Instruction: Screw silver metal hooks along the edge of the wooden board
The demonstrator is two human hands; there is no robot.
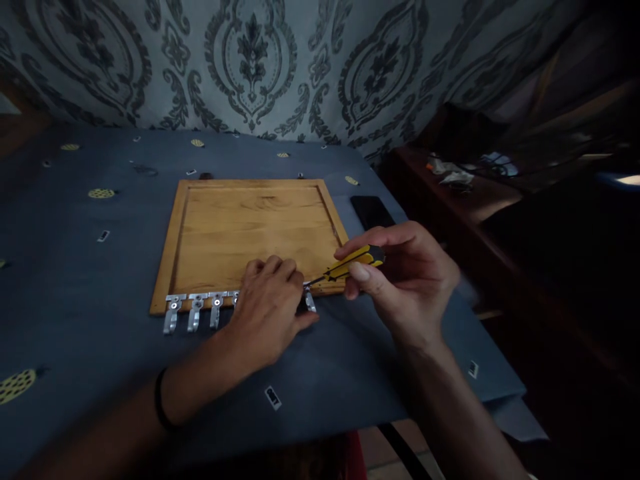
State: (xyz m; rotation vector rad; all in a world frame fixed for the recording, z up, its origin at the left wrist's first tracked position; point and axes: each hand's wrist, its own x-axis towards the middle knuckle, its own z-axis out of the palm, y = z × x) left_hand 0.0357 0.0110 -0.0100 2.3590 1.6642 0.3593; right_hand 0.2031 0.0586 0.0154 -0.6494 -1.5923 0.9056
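A square wooden board [250,230] lies flat on a blue cloth-covered table [75,293]. Several silver metal hooks [195,310] are fixed along its near edge. My left hand [270,307] rests curled over the hooks near the board's right end, fingers closed; what they press on is hidden. My right hand [400,277] pinches a yellow-and-black screwdriver [350,263], whose thin tip points left to a hook [310,300] beside my left fingers.
A black phone [373,212] lies just right of the board. A dark wooden side table [450,193] with small clutter stands to the right. A patterned curtain hangs behind. The table's near edge runs below my forearms.
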